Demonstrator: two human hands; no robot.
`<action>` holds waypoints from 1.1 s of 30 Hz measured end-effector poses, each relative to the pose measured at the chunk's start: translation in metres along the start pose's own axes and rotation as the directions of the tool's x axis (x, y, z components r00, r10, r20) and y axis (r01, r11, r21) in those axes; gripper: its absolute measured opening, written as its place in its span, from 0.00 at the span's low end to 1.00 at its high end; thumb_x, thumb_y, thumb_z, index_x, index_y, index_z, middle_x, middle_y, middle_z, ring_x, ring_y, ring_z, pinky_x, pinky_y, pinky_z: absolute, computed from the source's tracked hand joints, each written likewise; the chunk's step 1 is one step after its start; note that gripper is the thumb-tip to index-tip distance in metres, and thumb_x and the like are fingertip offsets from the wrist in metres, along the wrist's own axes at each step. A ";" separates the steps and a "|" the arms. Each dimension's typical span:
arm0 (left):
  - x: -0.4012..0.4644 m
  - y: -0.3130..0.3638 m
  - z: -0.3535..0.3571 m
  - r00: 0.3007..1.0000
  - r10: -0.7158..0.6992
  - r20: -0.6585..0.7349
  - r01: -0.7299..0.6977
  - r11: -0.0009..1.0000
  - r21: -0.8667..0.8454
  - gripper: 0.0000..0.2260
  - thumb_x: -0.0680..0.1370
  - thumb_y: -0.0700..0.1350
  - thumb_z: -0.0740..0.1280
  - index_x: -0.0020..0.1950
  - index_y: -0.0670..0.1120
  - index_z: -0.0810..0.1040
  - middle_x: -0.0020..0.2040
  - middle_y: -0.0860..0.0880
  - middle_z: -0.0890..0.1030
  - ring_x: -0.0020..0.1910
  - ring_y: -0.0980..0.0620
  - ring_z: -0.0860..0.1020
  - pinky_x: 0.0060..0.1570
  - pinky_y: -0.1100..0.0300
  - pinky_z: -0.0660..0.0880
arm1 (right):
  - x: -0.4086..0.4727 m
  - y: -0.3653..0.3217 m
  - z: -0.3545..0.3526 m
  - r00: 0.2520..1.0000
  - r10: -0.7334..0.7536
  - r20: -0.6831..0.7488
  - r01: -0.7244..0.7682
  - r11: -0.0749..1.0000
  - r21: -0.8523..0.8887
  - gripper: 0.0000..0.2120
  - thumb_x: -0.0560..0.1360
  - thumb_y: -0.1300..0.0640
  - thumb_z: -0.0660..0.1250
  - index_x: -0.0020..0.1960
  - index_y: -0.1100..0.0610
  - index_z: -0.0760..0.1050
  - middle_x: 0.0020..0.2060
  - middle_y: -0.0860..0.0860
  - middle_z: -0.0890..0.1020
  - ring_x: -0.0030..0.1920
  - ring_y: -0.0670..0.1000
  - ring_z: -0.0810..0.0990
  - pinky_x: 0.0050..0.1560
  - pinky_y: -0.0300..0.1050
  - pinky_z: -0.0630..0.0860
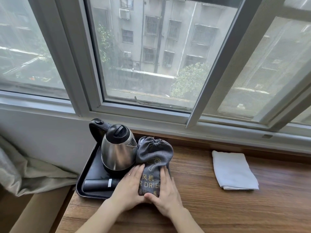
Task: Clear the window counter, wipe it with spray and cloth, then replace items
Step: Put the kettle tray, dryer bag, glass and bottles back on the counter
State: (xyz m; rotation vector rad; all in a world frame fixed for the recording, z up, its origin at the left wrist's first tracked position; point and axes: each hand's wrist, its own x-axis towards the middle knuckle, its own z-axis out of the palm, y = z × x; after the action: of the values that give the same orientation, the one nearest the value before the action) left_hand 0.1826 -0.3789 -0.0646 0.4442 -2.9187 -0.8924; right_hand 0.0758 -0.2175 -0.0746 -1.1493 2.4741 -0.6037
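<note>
— Grey cloth first: our hair-dryer bag [154, 163] lies at the right edge of the black tray [87, 174], partly on it and partly on the wooden desk [202, 207]. We have both hands on it, the left hand [130, 187] and right hand [165, 194] cupped round its lower end with the fingers laid nearly straight along its sides, thumbs meeting at the bottom.

— What could go wrong?

— The bag touches the steel kettle [117, 148]. If we lift or drag it carelessly, we judge it may nudge the kettle or snag its spout. The drawstring neck could also catch the dark round thing behind it [141, 140].

— What is that?

— We cannot tell; the bag and kettle hide most of it. The bag's lettering is cut off by our hands too, and the dryer inside is only guessed from the print.

— Anything else?

— A dark cylinder [101, 184] lies in the tray, and a folded white cloth [234, 170] sits well apart to the right. No spray bottle shows.
</note>
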 end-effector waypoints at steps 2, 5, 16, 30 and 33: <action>-0.004 -0.001 -0.005 1.000 -0.023 -0.019 0.022 0.999 -0.038 0.55 0.63 0.70 0.69 0.80 0.47 0.48 0.79 0.50 0.55 0.78 0.55 0.53 0.72 0.70 0.43 | 0.001 -0.002 -0.004 1.000 -0.013 -0.014 0.013 1.000 0.000 0.60 0.57 0.13 0.41 0.75 0.49 0.27 0.77 0.46 0.32 0.79 0.46 0.33 0.79 0.49 0.36; -0.014 -0.002 -0.013 0.995 -0.079 -0.064 0.074 0.995 -0.066 0.56 0.60 0.70 0.71 0.80 0.48 0.51 0.78 0.52 0.57 0.77 0.57 0.55 0.73 0.69 0.47 | 0.001 -0.007 -0.010 0.993 -0.062 -0.102 0.065 0.998 0.025 0.60 0.62 0.15 0.44 0.80 0.52 0.35 0.80 0.49 0.41 0.80 0.46 0.38 0.79 0.47 0.38; -0.049 -0.030 -0.045 0.954 -0.234 -0.188 0.235 0.972 -0.015 0.42 0.64 0.66 0.71 0.73 0.48 0.68 0.68 0.54 0.73 0.69 0.54 0.69 0.68 0.65 0.61 | 0.002 -0.057 0.006 0.774 -0.433 -0.463 0.409 0.899 -0.158 0.31 0.72 0.43 0.69 0.69 0.58 0.69 0.66 0.56 0.74 0.69 0.56 0.69 0.71 0.50 0.65; -0.064 -0.133 -0.096 0.986 -0.163 0.039 0.145 0.945 0.293 0.24 0.68 0.56 0.68 0.64 0.59 0.73 0.59 0.62 0.77 0.62 0.59 0.73 0.58 0.61 0.65 | 0.028 -0.114 0.049 0.955 -0.229 -0.187 0.217 0.973 -0.082 0.23 0.68 0.49 0.69 0.62 0.51 0.74 0.55 0.46 0.78 0.56 0.49 0.80 0.54 0.39 0.78; -0.063 -0.143 -0.103 0.985 -0.153 0.083 0.119 0.940 0.320 0.23 0.69 0.54 0.68 0.64 0.58 0.74 0.60 0.61 0.77 0.62 0.58 0.73 0.55 0.60 0.64 | 0.029 -0.122 0.050 0.985 -0.156 -0.077 0.146 0.981 -0.124 0.21 0.76 0.53 0.67 0.68 0.52 0.72 0.63 0.47 0.74 0.66 0.49 0.72 0.63 0.42 0.73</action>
State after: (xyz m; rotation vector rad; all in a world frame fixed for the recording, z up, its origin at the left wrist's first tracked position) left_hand 0.2936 -0.5300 -0.0565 0.6434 -3.1733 -0.4720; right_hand 0.1585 -0.3226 -0.0583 -1.3950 2.5405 -0.5656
